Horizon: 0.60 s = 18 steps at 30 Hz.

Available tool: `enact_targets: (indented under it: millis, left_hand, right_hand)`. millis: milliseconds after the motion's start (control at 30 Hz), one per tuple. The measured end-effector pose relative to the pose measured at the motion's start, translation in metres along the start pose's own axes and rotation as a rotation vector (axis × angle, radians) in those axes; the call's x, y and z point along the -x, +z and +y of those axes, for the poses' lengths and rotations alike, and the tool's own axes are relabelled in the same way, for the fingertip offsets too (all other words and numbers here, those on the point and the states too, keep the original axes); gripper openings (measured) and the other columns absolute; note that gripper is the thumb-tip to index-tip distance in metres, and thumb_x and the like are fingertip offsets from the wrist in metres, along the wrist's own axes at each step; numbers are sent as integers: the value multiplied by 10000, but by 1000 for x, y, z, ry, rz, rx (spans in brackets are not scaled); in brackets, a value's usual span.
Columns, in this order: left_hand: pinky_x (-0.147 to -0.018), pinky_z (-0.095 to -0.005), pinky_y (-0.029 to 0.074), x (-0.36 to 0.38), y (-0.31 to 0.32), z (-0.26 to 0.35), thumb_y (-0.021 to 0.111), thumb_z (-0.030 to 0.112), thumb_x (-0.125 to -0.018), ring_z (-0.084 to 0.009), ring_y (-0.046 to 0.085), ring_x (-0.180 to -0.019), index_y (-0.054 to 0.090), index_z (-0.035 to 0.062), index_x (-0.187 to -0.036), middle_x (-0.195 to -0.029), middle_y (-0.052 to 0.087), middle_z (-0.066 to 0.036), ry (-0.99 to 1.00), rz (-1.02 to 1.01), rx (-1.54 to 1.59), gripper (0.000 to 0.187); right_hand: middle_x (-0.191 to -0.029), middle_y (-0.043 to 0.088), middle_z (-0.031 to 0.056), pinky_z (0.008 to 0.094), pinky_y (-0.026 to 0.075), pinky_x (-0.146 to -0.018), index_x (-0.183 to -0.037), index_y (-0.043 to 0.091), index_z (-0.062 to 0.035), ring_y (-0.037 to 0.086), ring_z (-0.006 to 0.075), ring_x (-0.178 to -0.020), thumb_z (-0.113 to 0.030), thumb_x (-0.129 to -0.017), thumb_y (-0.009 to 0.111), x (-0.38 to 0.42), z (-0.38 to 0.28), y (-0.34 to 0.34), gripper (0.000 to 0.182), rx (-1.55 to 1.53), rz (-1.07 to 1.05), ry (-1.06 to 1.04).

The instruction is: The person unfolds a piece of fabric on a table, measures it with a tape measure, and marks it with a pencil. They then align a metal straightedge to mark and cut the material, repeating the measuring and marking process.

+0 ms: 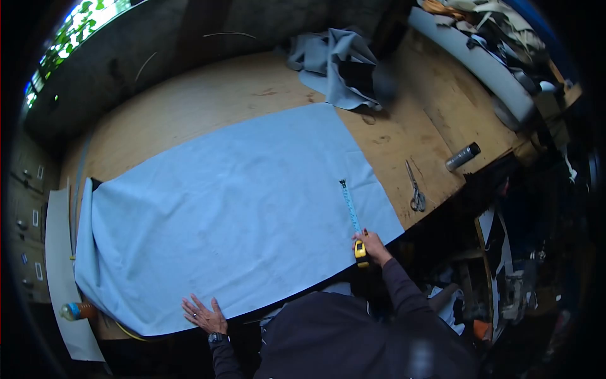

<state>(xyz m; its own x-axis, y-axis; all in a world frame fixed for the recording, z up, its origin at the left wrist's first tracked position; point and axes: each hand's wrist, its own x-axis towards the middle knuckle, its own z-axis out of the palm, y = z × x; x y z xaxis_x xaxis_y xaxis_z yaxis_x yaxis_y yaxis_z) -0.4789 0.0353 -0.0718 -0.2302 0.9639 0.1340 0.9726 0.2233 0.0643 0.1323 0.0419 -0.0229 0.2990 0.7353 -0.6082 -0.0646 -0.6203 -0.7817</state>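
Observation:
A large light-blue sheet of fabric [227, 196] lies spread over the wooden table, wrinkled and folded over at its left end. My right hand [372, 246] grips a yellow and black tape measure [361, 254] at the sheet's near right edge. Its pale blade [350, 207] is pulled out across the fabric, pointing away from me, with the dark end hook on the sheet. My left hand [206, 316] lies flat with fingers spread on the near edge of the fabric, a watch on its wrist.
Scissors [415, 188] and a dark cylindrical can [463, 156] lie on the table [404, 145] to the right. A crumpled heap of grey-blue material [338, 66] sits at the back. A roll [473, 66] and scraps are at upper right. A bottle [78, 311] lies at the left corner.

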Motion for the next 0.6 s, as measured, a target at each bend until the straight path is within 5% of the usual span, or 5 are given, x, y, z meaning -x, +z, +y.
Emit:
enact_targets:
  millis: [400,433,500,567,600]
  left_hand:
    - [-1220,-598,179,4,17,18,561,520,-1021,-375,232,-1541,403,123,-1574,-1639,315,-217,-396,69,-63,699]
    - [-1180,-597,266,16,3,27,638,497,-984,-393,342,-1465,475,124,-1524,-1529,450,-237,-566,35,21,677]
    - [-1111,-527,378,46,30,5,819,350,-871,-401,439,-1332,587,24,-1344,-1423,517,-243,-373,285,53,619]
    - [-958,-408,493,47,22,9,878,47,-776,-285,619,-1094,599,-30,-1176,-1193,643,-166,-740,426,840,494]
    - [-850,-348,530,66,69,-27,863,37,-788,-225,667,-915,604,-24,-1197,-1072,677,-132,-827,546,816,487]
  right_hand:
    - [-730,656,40,373,543,-570,-994,569,-93,659,195,-612,-263,-1012,610,-189,-148,-116,176,-198,159,-169]
    - [-716,618,9,350,525,-560,-914,589,-121,627,172,-589,-267,-1009,577,-224,-145,-134,174,-159,80,15]
    - [-749,631,11,328,532,-585,-894,607,-143,631,154,-630,-307,-1017,568,-221,-155,-153,209,-29,-130,89]
    - [-828,669,26,312,570,-640,-1005,640,-112,677,157,-723,-369,-1035,594,-230,-159,-166,262,5,-474,103]
    - [-808,650,34,327,537,-603,-997,615,-110,650,175,-678,-342,-1034,589,-223,-168,-145,237,38,-236,122]
